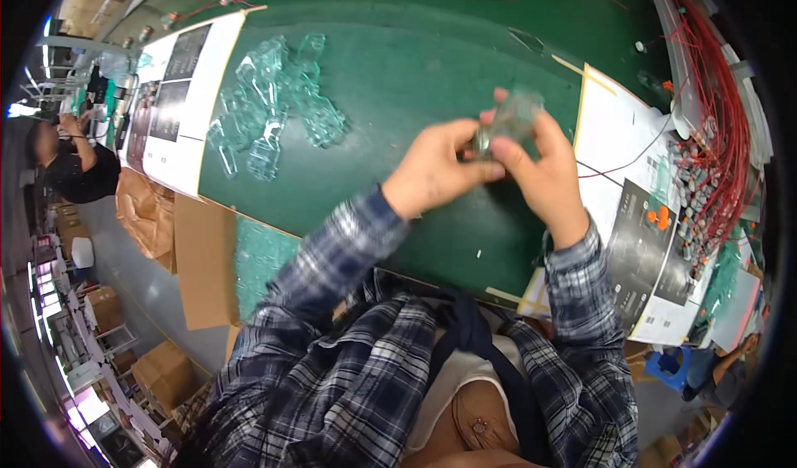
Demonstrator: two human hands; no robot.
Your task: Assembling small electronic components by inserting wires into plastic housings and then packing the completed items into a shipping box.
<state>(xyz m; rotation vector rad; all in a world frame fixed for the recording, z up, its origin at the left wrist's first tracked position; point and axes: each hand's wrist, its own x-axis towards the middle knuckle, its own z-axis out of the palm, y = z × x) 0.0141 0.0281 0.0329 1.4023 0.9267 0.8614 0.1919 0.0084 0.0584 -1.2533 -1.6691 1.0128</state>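
Over the green table my left hand [440, 167] and my right hand [545, 169] meet around a clear plastic piece [520, 111]. It looks small and hollow, and its exact kind cannot be made out. The fingers of both hands are closed on it, with the right thumb lying across its near side. Something small and shiny shows between the left fingertips at its lower end. To the left of my hands lies a loose pile of similar clear plastic pieces [270, 94], some of them bottle-like in outline.
Printed sheets [178, 86] edge the green tabletop [365, 78] on the left, with another sheet [618, 136] on the right. Red wires [718, 94] with small grey parts crowd the right side. An open carton [203, 260] stands at lower left. A person [79, 161] works far left.
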